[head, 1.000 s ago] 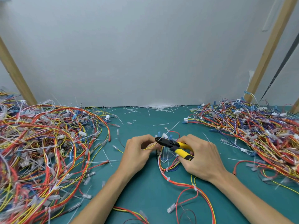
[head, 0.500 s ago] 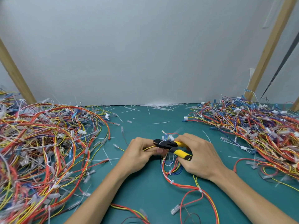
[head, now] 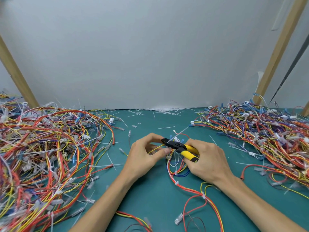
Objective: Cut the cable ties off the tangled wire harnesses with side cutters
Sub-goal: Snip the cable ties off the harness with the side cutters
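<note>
A wire harness [head: 182, 185] of red, yellow, white and blue wires lies on the green mat at the centre, bound by small white cable ties [head: 176, 183]. My left hand [head: 143, 158] pinches a yellow wire of this harness between thumb and fingers. My right hand [head: 209, 161] grips the yellow handles of the side cutters [head: 180, 147]. Their black jaws point left, over my left fingertips, and a white cable tie tail sticks up beside them. Whether the jaws bite a tie is hidden.
A big heap of tangled harnesses [head: 45, 156] fills the left side and another heap [head: 264, 136] the right. Cut white tie ends [head: 167, 111] litter the green mat [head: 150, 198] along the grey back wall. Wooden posts [head: 277, 51] lean at both sides.
Both hands with the cutters and the harness end have shifted slightly away from me and to the right. The cutter jaws sit over the left fingertips again.
</note>
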### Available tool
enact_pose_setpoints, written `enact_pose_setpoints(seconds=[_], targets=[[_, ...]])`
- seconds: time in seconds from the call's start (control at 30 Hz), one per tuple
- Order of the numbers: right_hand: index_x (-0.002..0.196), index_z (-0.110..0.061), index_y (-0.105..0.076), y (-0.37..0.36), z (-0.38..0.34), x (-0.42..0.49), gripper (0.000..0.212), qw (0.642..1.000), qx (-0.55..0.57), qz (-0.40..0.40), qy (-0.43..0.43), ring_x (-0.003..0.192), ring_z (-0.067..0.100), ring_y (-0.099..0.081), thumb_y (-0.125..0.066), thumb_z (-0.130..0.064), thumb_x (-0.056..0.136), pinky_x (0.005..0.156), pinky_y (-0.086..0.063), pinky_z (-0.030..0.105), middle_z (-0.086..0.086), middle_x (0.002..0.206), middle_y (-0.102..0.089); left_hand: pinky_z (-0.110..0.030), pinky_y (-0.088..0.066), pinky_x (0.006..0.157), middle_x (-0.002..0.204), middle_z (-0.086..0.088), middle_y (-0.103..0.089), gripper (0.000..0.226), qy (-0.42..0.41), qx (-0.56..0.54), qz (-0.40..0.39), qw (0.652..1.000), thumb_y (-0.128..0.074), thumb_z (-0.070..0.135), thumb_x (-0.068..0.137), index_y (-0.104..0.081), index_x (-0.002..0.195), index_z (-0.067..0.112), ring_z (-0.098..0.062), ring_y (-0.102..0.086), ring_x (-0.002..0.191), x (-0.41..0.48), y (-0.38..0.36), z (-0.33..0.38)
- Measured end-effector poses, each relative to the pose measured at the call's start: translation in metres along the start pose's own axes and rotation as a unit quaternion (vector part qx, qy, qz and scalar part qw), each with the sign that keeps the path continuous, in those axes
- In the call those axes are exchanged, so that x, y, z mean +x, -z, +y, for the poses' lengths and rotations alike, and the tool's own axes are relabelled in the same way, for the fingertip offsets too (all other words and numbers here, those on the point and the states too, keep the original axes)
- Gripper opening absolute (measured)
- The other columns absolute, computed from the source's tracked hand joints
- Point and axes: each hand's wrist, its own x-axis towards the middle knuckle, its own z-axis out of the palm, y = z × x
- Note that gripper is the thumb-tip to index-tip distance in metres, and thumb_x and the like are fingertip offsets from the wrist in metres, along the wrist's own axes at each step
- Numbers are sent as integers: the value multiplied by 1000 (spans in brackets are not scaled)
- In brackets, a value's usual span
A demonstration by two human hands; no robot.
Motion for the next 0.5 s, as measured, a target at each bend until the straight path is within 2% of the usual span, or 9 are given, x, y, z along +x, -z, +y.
enact_pose_setpoints(seconds=[0.07, 0.17, 0.27, 0.33, 0.5], targets=[[78, -31, -54, -1, 1, 1, 19, 1000, -18, 15, -18, 59, 18, -48, -58, -48, 70, 50, -33, 26, -11, 59, -53, -17, -50, 75, 89, 15, -72, 18, -13, 27, 45, 999, -79, 29, 77, -67, 90, 26, -6, -68, 85, -1, 0, 1], [79, -31, -55, -1, 1, 0, 19, 999, -35, 21, -24, 60, 21, -52, -63, -47, 72, 50, -34, 26, -10, 61, -55, -18, -48, 72, 84, 14, -73, 3, -25, 39, 73, 996, -73, 24, 86, -72, 85, 26, -7, -67, 81, -1, 1, 1], [80, -30, -55, -1, 0, 0, 20, 999, -48, 17, -14, 63, 21, -56, -59, -48, 72, 50, -34, 26, -10, 65, -57, -23, -50, 72, 78, 9, -74, 10, -18, 47, 66, 997, -68, 20, 90, -74, 82, 23, -11, -69, 76, -1, 2, -1], [80, -30, -55, 0, -1, 0, 19, 998, -53, 17, 0, 65, 20, -57, -59, -46, 71, 50, -32, 26, -9, 67, -56, -17, -48, 68, 73, 10, -73, 16, -12, 58, 60, 996, -65, 14, 92, -72, 79, 20, -8, -69, 71, -1, 2, -2], [89, -26, -60, 1, -2, 1, 24, 997, -70, 16, 34, 71, 21, -53, -71, -37, 71, 58, -33, 27, -8, 74, -53, -17, -47, 66, 72, 8, -71, 22, 19, 24, 41, 999, -57, 7, 96, -66, 79, 18, -9, -61, 61, 2, 3, -6]])
